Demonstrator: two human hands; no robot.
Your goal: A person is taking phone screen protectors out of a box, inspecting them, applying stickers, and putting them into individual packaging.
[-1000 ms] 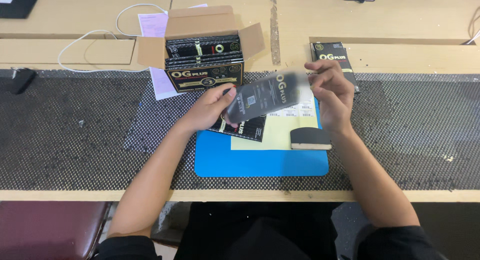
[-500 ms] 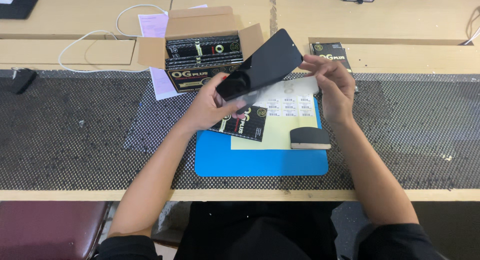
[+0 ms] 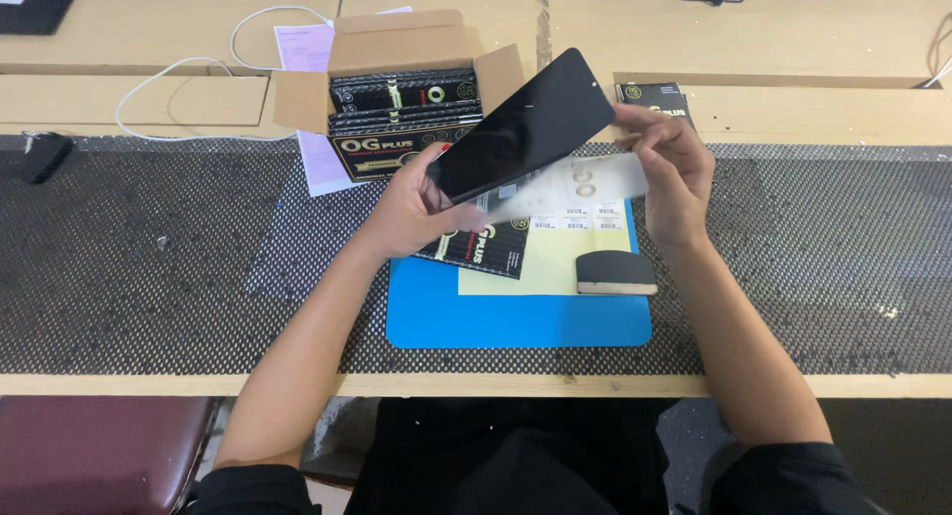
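My left hand [image 3: 412, 213] grips the lower end of a black glass panel [image 3: 526, 126], fingers wrapped around its edge, so the panel slants up and to the right above the table [image 3: 773, 109]. My right hand [image 3: 669, 173] pinches a thin clear film [image 3: 585, 183] between thumb and fingers; the film is blurred and stretches from under the panel toward that hand, and I cannot tell whether it touches the glass. Below my hands lies a blue mat [image 3: 496, 322] on the black mesh liner [image 3: 149, 257], with a pale yellow sheet [image 3: 535, 272] on it, a black flat packet [image 3: 481, 247] partly under my left hand, and a small dark block [image 3: 615, 272] near the mat's right edge. Behind the panel stands an open cardboard box [image 3: 397, 44] filled with black packets, and a white cable [image 3: 178, 79] loops to its left.
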